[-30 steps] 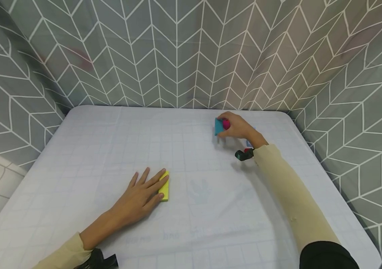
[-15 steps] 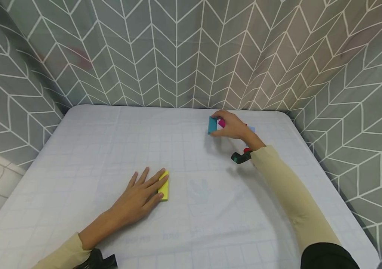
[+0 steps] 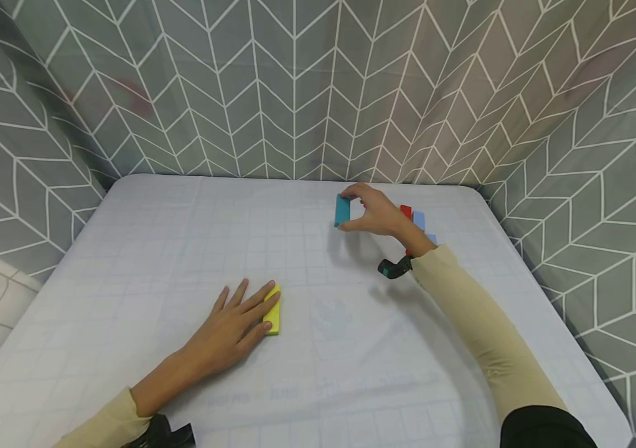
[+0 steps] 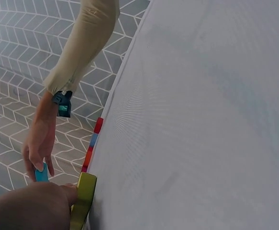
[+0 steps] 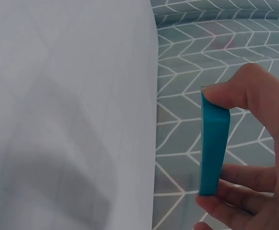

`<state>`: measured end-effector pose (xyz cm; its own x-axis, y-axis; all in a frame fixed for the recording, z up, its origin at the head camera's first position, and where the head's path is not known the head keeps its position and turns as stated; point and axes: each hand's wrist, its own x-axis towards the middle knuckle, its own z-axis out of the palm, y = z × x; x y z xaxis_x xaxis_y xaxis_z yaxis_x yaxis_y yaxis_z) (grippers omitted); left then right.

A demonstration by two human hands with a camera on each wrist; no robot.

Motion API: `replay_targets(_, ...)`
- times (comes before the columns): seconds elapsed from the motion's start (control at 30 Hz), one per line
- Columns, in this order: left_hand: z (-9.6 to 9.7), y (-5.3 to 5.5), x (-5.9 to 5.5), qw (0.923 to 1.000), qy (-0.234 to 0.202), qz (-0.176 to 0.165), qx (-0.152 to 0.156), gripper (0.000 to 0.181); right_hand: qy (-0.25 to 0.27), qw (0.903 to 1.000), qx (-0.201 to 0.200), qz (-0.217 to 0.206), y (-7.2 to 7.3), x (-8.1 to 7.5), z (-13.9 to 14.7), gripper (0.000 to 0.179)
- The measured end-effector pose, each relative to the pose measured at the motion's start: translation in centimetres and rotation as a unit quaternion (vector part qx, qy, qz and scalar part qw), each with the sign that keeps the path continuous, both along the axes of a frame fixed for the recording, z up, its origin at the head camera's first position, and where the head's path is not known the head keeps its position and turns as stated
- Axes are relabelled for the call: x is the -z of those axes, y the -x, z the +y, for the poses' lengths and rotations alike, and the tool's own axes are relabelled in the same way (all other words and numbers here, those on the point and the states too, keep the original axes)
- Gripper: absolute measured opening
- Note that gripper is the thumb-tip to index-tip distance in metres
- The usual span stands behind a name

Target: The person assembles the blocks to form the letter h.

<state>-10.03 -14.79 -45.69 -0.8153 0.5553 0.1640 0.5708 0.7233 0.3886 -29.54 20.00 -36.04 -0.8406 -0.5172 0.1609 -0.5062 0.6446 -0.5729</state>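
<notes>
A teal rectangular block (image 3: 342,210) is raised near the far side of the table, pinched by its two ends in my right hand (image 3: 376,213). The right wrist view shows the thumb on top of the block (image 5: 214,148) and fingers below, with the table's edge to its left. My left hand (image 3: 234,325) lies with fingers spread and straight, index and middle fingertips and thumb touching a flat yellow block (image 3: 275,314). That yellow block (image 4: 84,194) rests on the table, partly covered by the hand.
Beyond my right wrist are a red block (image 3: 406,211) and light blue blocks (image 3: 419,220), partly hidden by the arm. Red, blue and orange pieces (image 4: 88,155) line up beyond the yellow block in the left wrist view. A patterned curtain (image 3: 318,93) encloses the white table (image 3: 228,224).
My right hand has moved left with the teal block, uncovering more of the red and blue blocks near its wrist. The left hand has stayed in place on the yellow block.
</notes>
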Motion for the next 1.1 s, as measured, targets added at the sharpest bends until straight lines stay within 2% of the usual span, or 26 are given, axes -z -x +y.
replay_targets(0.33, -0.1, 0.2, 0.0, 1.0000, 0.001, 0.001, 0.002, 0.058, -0.014, 0.9999, 0.003, -0.002, -0.7, -0.1, -1.1, 0.069)
replay_targets(0.5, -0.3, 0.1, -0.1, 1.0000, -0.003, 0.006, -0.002, 0.057, -0.014, 0.9999, -0.008, 0.001, -0.9, -0.4, -1.9, 0.069)
replay_targets(0.73, 0.1, 0.3, 0.0, 0.9999, -0.013, -0.005, 0.006, 0.057, -0.021, 0.9997, 0.007, -0.012, -1.7, -0.7, -2.2, 0.072)
replay_targets(1.1, 0.0, 0.1, -0.1, 0.9999, -0.008, -0.008, -0.001, 0.057, -0.018, 0.9995, -0.009, -0.023, -2.1, -0.7, -3.9, 0.074)
